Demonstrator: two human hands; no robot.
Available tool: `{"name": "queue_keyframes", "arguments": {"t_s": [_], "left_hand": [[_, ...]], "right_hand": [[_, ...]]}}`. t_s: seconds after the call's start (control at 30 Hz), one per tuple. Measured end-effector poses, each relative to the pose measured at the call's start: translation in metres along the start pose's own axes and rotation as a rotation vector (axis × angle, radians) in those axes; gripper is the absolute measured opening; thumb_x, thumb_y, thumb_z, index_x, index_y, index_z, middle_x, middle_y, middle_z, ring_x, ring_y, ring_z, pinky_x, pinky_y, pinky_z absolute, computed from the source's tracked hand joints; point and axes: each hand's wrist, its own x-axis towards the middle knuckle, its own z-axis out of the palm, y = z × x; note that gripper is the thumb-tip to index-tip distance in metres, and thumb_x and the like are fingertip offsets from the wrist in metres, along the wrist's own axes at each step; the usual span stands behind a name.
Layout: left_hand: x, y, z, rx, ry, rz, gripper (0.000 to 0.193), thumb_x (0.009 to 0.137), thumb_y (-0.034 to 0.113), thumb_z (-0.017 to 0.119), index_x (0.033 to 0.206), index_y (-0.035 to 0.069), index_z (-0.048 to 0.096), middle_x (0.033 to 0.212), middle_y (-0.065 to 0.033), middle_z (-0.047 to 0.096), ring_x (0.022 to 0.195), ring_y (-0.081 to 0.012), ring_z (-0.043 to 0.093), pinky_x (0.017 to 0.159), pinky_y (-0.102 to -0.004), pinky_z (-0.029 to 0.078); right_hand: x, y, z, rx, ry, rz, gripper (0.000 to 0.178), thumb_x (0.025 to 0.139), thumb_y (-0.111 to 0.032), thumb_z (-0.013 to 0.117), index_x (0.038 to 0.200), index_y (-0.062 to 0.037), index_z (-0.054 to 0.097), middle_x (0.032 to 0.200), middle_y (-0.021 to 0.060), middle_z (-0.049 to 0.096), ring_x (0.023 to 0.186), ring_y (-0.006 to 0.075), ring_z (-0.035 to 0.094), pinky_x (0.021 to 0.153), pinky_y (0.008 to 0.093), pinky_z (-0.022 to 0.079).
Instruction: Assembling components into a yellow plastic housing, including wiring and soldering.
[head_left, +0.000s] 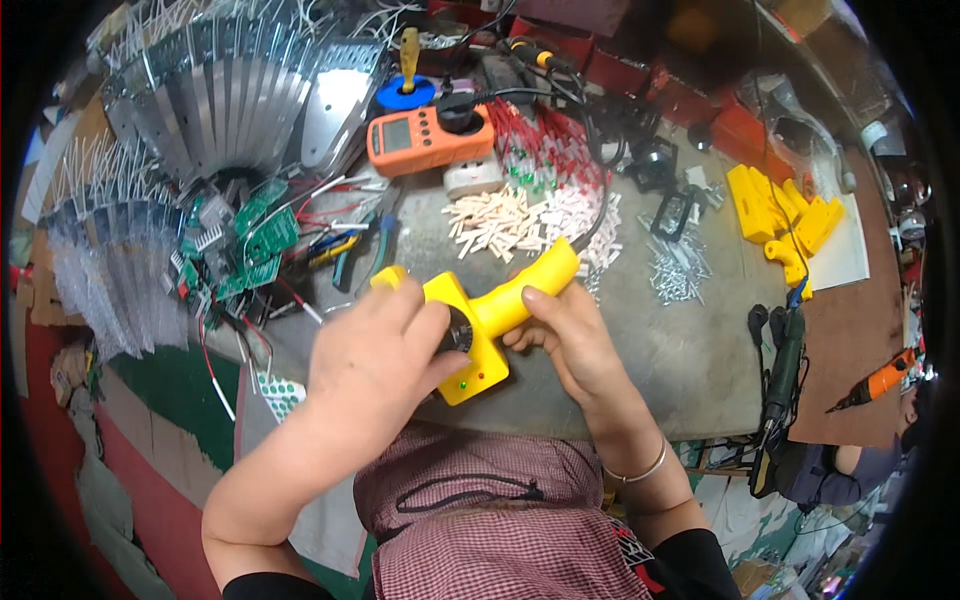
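Observation:
Above the near edge of the bench I hold a yellow plastic tool housing [490, 368] with a curved handle. A black cable runs from the handle's far end. My right hand [572, 345] is closed round the handle, thumb on top. On the flat face, my left hand [375, 345] has its fingers and thumb closed about a black round dial [461, 330], partly hiding it. Small green and red lights or dots show below the dial. Past my left fingers a rounded yellow part [389, 277] sticks out; whether it joins the housing I cannot tell.
Beyond lie an orange multimeter [405, 140], beige sleeves [492, 225], screws [680, 272] and pliers [384, 240]. Green circuit boards [262, 235] and metal plates [215, 110] crowd the left. Yellow housings [785, 215], a dark green corded tool [785, 370] and an orange tool [880, 382] lie right.

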Motion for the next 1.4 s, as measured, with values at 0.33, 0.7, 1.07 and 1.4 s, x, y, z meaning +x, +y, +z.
{"name": "queue_keyframes", "arguments": {"t_s": [0.33,0.7,1.07,1.4], "left_hand": [[-0.002,-0.01,0.001,0.116,-0.05,0.103,0.054,0.068,0.01,0.072,0.12,0.006,0.059,0.106,-0.0095,0.061,0.096,-0.0257,0.059,0.08,-0.0382,0.048],[0.003,0.025,0.043,0.082,0.099,0.012,0.051,0.072,0.016,0.073,0.118,0.0,0.057,0.113,-0.0162,0.058,0.109,-0.0331,0.054,0.098,-0.0438,0.043],[0.028,0.038,0.068,0.176,-0.026,-0.109,0.049,0.073,0.019,0.069,0.116,-0.001,0.058,0.103,-0.0158,0.061,0.104,-0.0319,0.056,0.095,-0.0428,0.042],[-0.011,0.039,0.042,-0.046,0.281,0.119,0.04,0.075,0.013,0.07,0.111,0.001,0.061,0.108,-0.0156,0.062,0.102,-0.0319,0.059,0.09,-0.0418,0.047]], "right_hand": [[-0.018,-0.055,-0.016,-0.784,-0.027,0.352,0.027,0.096,-0.026,0.055,0.102,-0.0002,0.061,0.095,0.0129,0.068,0.062,0.0175,0.062,0.055,0.0293,0.05],[0.166,-0.112,0.035,-1.782,-0.023,-1.018,0.03,0.08,-0.019,0.071,0.099,-0.0016,0.057,0.094,0.0176,0.064,0.085,0.0373,0.062,0.073,0.043,0.05],[0.174,-0.147,0.045,-1.66,-0.22,-0.501,0.033,0.078,-0.02,0.075,0.093,0.0,0.053,0.088,0.02,0.065,0.084,0.0361,0.063,0.072,0.0429,0.048],[0.174,-0.149,0.06,-1.95,-0.255,-0.515,0.035,0.077,-0.026,0.073,0.104,-0.0079,0.059,0.09,0.017,0.066,0.089,0.0363,0.064,0.076,0.046,0.048]]}}
